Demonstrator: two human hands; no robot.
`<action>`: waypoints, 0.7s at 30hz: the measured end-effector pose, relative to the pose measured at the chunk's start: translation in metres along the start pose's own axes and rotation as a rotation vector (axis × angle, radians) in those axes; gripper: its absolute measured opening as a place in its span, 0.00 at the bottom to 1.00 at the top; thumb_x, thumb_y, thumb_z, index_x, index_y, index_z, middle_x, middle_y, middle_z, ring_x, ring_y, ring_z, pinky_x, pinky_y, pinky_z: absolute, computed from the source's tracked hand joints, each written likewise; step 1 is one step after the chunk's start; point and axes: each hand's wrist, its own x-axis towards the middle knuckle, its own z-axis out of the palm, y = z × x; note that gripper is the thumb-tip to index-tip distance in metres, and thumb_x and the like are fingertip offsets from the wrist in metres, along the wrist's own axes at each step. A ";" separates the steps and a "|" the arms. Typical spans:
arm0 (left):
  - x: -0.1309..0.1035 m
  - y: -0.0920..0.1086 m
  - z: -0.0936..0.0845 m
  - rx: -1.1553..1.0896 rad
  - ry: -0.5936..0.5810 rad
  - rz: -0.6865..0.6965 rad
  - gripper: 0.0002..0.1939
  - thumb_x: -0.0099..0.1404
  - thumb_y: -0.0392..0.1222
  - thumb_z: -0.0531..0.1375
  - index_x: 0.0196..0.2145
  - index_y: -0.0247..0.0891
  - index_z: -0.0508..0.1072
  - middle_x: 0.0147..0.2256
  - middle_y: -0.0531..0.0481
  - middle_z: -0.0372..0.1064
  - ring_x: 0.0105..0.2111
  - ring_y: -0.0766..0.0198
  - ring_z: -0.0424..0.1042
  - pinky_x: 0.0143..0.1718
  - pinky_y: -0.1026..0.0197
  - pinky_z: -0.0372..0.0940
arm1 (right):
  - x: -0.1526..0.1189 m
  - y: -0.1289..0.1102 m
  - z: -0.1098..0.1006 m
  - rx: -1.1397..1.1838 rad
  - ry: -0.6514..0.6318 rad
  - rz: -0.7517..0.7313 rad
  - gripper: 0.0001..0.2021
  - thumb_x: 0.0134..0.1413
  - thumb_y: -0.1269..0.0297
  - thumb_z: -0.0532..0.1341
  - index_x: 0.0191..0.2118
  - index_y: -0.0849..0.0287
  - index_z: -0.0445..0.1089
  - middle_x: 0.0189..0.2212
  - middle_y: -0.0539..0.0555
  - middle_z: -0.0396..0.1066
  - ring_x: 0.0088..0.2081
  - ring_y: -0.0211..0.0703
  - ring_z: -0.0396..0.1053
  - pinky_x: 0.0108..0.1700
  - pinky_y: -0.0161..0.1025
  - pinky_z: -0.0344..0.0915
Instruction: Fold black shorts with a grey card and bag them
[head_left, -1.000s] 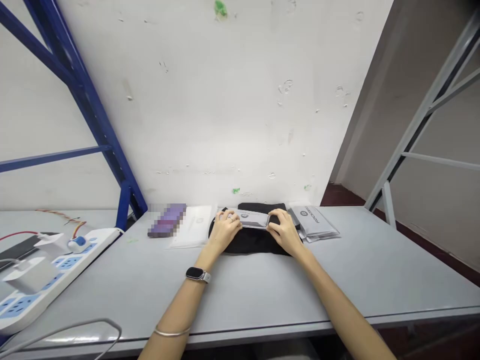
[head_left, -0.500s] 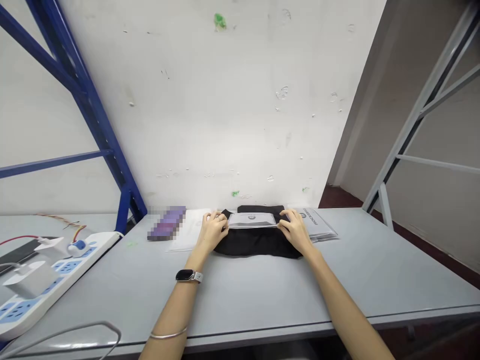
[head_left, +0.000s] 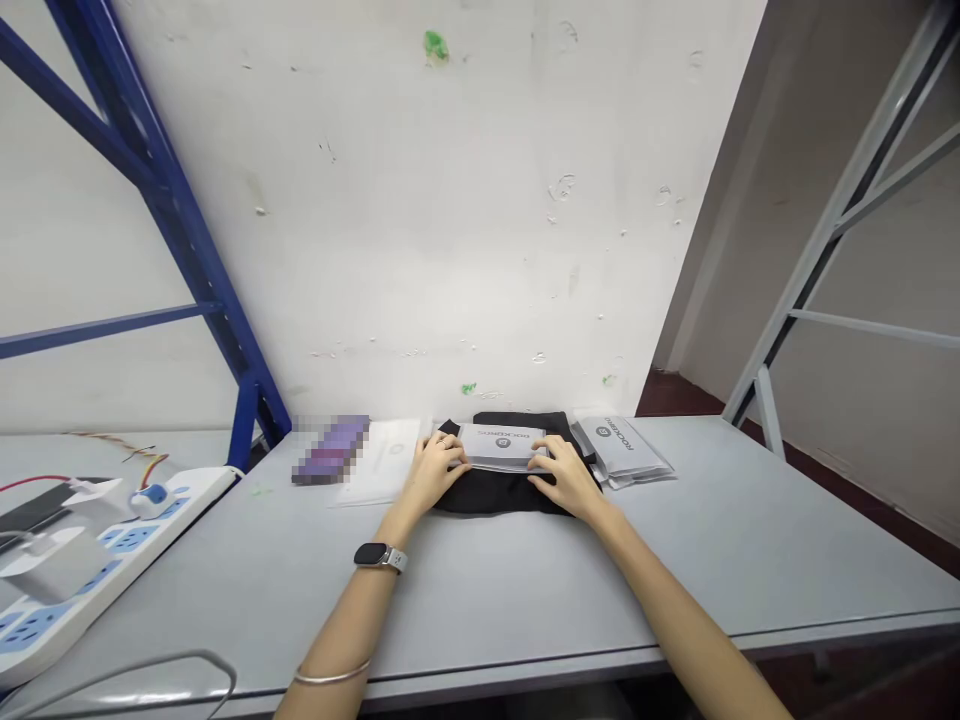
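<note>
A flat grey-white packet [head_left: 501,448] printed with ROCKBROS lettering and a round logo rests on a folded black cloth [head_left: 517,495]. My left hand [head_left: 435,462] grips its left end, with the thumb along the near edge. At the right end, my right hand [head_left: 561,475] holds it with bent fingers on top and the thumb at the near edge. The palms hide part of the cloth on both sides. Whether the packet is a bag or a card sleeve, I cannot tell.
Similar printed packets [head_left: 624,450] lie stacked to the right. White translucent bags [head_left: 381,462] are on the left beside a pixelated purple item [head_left: 332,450]. A power strip [head_left: 127,545] with plugged-in chargers and cables occupies the left side. A white wall [head_left: 450,250] backs the table.
The packet, earlier with its near edge raised, now shows its printed face more fully. My right hand has shifted left along it, and both hands have come slightly nearer to me.
</note>
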 end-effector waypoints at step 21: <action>0.004 0.074 0.010 -0.061 0.211 0.228 0.10 0.69 0.37 0.55 0.29 0.40 0.72 0.36 0.51 0.76 0.43 0.59 0.70 0.49 0.50 0.54 | 0.009 -0.016 0.044 -0.369 0.077 0.116 0.03 0.51 0.72 0.65 0.33 0.58 0.74 0.49 0.65 0.70 0.51 0.60 0.63 0.45 0.53 0.62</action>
